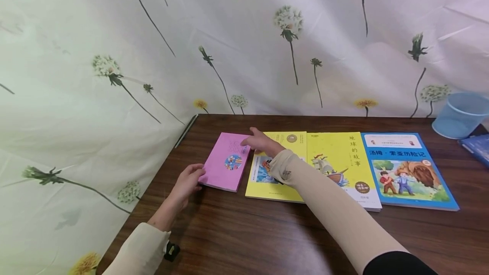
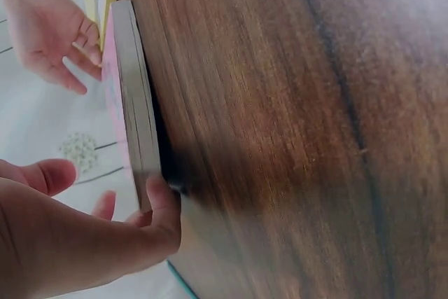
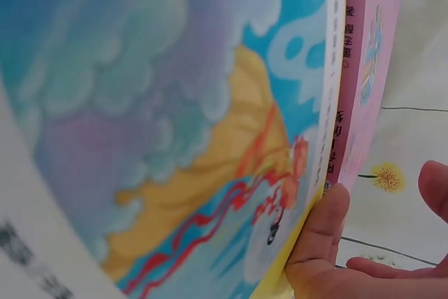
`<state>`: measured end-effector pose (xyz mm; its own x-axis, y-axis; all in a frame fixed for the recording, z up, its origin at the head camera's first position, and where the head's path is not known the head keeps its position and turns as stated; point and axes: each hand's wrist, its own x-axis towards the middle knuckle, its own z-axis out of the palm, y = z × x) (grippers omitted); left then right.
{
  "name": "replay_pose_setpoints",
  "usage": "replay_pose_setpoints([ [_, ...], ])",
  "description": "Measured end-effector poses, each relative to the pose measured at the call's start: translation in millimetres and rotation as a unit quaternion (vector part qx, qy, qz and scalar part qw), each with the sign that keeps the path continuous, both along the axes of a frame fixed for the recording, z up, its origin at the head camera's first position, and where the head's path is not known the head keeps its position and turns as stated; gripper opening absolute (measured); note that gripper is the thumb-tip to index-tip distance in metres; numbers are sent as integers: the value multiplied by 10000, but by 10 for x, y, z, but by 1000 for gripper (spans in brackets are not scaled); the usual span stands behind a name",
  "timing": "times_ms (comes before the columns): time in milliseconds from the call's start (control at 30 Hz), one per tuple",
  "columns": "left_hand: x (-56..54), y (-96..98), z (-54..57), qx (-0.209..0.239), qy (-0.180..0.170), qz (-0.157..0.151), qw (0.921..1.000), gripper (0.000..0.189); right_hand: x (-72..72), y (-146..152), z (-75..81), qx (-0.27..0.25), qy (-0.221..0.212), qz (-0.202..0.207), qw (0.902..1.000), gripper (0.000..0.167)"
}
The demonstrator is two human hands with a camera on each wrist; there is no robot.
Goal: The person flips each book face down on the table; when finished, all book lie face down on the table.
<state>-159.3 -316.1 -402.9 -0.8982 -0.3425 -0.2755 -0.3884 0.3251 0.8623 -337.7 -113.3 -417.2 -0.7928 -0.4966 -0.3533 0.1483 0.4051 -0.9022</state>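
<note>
A pink book (image 1: 218,162) lies at the left end of a row on the dark wooden table. My left hand (image 1: 186,183) is at its near left corner; in the left wrist view a fingertip (image 2: 162,197) touches the page edge while the thumb stands off. At the book's far right corner, my right hand (image 1: 262,142) reaches over a yellow book (image 1: 273,192). The right wrist view has its finger (image 3: 325,222) against the pink spine, beside the yellow book's edge, with the thumb apart. The right forearm covers part of the yellow books.
Right of these lie another yellow book (image 1: 328,147) with a sailing ship and a blue book (image 1: 410,173). A light blue bin (image 1: 456,118) stands at the back right, near a dark blue book (image 1: 477,147). A dandelion-print cloth (image 1: 244,46) hangs behind and left of the table.
</note>
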Motion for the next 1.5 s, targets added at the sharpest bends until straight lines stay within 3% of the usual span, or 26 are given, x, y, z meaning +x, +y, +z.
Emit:
replay_pose_setpoints([
  [267,55,-29,-21,-32,-96,-94,9999,46,0,17,-1,25,-66,146,9999,88],
  [600,165,-111,-25,119,-377,-41,9992,48,-17,20,21,354,29,-71,9993,87],
  [900,165,-139,-40,862,-444,-18,9953,51,-63,11,16,500,46,-59,9987,87],
  [1200,141,-109,56,1249,-323,73,9916,51,-57,55,68,47,-82,249,9996,85],
  [1500,104,-119,79,1381,-337,279,9895,52,-114,25,58,234,-22,409,9989,81],
])
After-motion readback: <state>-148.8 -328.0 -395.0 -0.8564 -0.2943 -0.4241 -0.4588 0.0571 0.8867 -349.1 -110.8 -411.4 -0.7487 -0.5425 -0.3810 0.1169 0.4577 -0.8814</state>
